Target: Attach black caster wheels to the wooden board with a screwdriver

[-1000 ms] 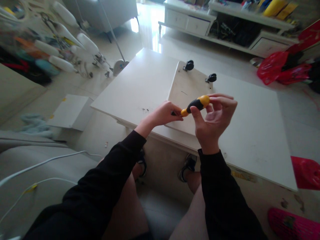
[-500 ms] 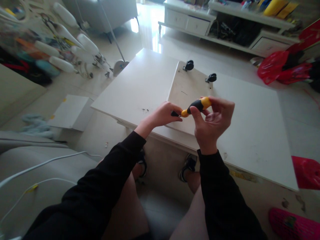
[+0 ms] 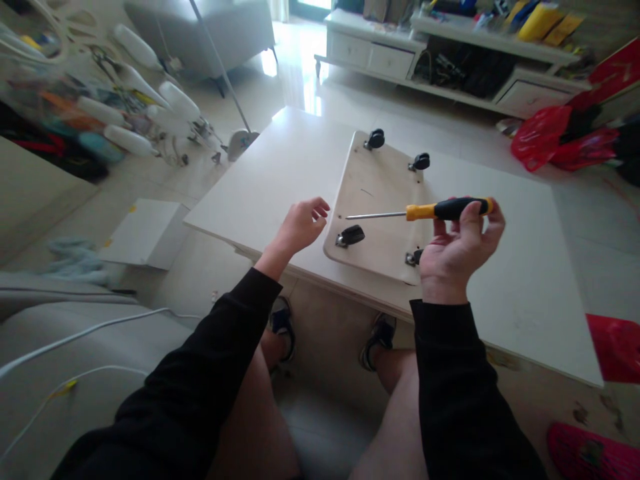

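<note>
Screwdriver (image 3: pixel 420 212): yellow-and-black handle, bare metal shank, held roughly level right of center, tip pointing left over board (image 3: pixel 385 180). That board: off-white, rounded corners, lying flat around frame center. Casters (image 3: pixel 353 235): four, black, one near each corner, wheels up; lower-right one partly hidden.

You wear long, plain black sleeves (image 3: pixel 190 373) — each ends in a cuff (image 3: pixel 267 283) just behind your bare left hand (image 3: pixel 303 225) and right hand (image 3: pixel 463 250). Below the hands, your legs (image 3: pixel 390 413) are bare, your shoes (image 3: pixel 381 335) dark with paler edges.
</note>
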Demonstrator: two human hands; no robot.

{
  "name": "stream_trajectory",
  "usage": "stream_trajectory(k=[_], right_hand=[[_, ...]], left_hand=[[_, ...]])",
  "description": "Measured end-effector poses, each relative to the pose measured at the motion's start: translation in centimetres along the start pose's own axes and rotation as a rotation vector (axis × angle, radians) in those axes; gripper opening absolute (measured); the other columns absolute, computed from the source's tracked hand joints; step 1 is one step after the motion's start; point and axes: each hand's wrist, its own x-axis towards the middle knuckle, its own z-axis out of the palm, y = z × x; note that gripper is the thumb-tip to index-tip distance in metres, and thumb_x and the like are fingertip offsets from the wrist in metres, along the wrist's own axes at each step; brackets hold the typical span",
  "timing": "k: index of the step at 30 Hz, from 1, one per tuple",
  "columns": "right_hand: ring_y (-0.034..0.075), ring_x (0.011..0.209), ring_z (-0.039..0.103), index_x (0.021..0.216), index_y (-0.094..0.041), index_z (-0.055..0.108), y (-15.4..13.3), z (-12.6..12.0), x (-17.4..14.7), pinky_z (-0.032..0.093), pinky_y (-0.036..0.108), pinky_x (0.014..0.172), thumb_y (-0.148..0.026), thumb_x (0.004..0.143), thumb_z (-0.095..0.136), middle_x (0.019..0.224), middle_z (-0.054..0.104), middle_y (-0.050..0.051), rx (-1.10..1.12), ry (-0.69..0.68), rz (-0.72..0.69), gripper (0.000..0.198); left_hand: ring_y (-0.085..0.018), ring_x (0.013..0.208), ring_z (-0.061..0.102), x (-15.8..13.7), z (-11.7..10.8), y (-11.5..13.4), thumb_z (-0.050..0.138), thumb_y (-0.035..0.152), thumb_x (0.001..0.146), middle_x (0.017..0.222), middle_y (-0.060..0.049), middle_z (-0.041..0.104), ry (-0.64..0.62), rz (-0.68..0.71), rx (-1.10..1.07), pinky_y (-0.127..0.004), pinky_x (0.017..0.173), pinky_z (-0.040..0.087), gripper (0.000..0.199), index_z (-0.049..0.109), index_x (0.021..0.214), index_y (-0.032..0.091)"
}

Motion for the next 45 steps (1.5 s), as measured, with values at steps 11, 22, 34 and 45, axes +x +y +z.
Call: stream_trajectory(k=[11, 22, 34, 45], right_hand=[[0.013, 0.086, 0.081, 0.100, -0.028, 0.055, 1.8, 1.6, 0.3, 0.067, 0.028, 0.081, -0.041, 0.074, 0.090, 0.094, 0.072, -0.010, 0.198, 0.051, 0.198, 0.046], [0.011, 0.085, 0.079, 0.101, -0.026, 0.055, 3.2, 1.6, 0.8, 0.066, 0.024, 0.077, -0.046, 0.072, 0.093, 0.091, 0.073, -0.009, 0.241, 0.080, 0.272, 0.052], [0.012, 0.087, 0.077, 0.102, -0.026, 0.056, 3.0, 0.9, 1.3, 0.065, 0.028, 0.079, -0.045, 0.075, 0.090, 0.095, 0.071, -0.007, 0.188, 0.104, 0.277, 0.048], [0.012, 0.089, 0.076, 0.104, -0.027, 0.054, 3.1, 0.6, 1.4, 0.065, 0.028, 0.081, -0.047, 0.073, 0.091, 0.097, 0.069, -0.008, 0.175, 0.100, 0.298, 0.052]], left_hand=[[-0.023, 0.096, 0.077, 0.4, -3.3, -10.8, 0.071, 0.019, 0.083, 0.101, -0.010, 0.084, 0.034, -0.472, 0.295, -0.030, 0.093, 0.058, 0.018, 0.083, 0.096, 0.017], [-0.024, 0.095, 0.077, 0.3, -1.1, -13.4, 0.072, 0.021, 0.086, 0.102, -0.012, 0.084, -0.039, -0.460, 0.336, -0.029, 0.087, 0.056, 0.019, 0.086, 0.098, 0.018], [-0.023, 0.092, 0.076, 0.4, -1.8, -12.4, 0.070, 0.018, 0.083, 0.100, -0.011, 0.083, -0.029, -0.446, 0.373, -0.029, 0.088, 0.057, 0.014, 0.082, 0.090, 0.018], [-0.020, 0.083, 0.075, 1.0, -2.3, -7.9, 0.073, 0.018, 0.080, 0.087, -0.007, 0.081, 0.108, -0.367, 0.133, -0.028, 0.077, 0.055, 0.008, 0.080, 0.084, 0.016]])
